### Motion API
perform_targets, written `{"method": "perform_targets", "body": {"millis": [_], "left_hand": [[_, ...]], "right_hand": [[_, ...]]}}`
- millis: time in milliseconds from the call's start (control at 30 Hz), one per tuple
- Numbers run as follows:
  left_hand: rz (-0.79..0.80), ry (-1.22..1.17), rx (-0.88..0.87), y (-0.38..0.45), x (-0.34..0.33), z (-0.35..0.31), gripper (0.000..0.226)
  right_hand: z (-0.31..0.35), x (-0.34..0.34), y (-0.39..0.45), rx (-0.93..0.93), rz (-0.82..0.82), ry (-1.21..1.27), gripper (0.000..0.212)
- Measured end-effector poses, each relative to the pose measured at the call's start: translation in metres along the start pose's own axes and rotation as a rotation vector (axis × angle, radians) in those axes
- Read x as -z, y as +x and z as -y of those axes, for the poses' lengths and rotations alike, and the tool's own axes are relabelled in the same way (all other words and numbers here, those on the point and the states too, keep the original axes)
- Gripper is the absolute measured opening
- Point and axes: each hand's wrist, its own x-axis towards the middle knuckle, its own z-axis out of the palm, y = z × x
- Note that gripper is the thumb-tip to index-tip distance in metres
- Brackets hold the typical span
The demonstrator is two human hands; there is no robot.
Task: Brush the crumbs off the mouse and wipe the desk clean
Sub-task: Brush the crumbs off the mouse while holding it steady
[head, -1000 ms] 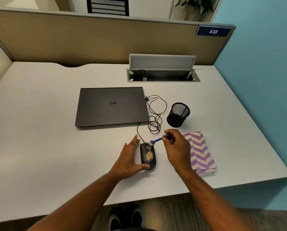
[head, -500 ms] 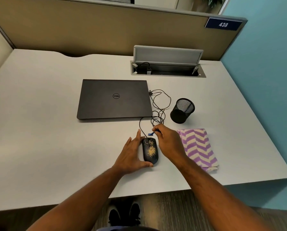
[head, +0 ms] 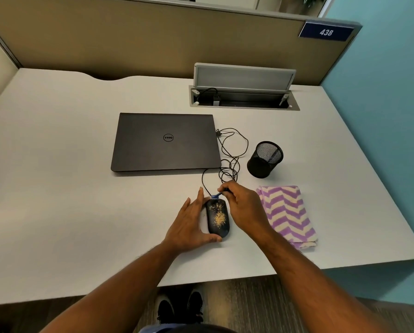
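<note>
A black wired mouse (head: 218, 218) lies on the white desk (head: 69, 200), its top speckled with yellow crumbs (head: 219, 216). My left hand (head: 191, 223) cups the mouse's left side and near end, thumb under its back. My right hand (head: 243, 207) pinches a small blue brush (head: 217, 194), whose head touches the far tip of the mouse. A folded purple-and-cream chevron cloth (head: 286, 215) rests just right of my right hand.
A closed dark laptop (head: 165, 141) lies behind the mouse, with the coiled mouse cable (head: 232, 152) at its right. A black mesh pen cup (head: 265, 159) stands behind the cloth. An open cable hatch (head: 243, 97) sits near the partition. The desk's front edge is close.
My right hand has brought the brush down from above the mouse to its far tip. My left hand has stayed against the mouse's left side. The camera has shifted slightly.
</note>
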Motion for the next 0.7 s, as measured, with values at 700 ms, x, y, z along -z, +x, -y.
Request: {"method": "perform_targets", "body": {"millis": [700], "left_hand": [[0.015,0.028,0.007,0.0,-0.0008,0.0018,0.136]], "right_hand": [[0.0033,-0.0058,-0.0003,-0.049,0.051,0.067,0.015]]}}
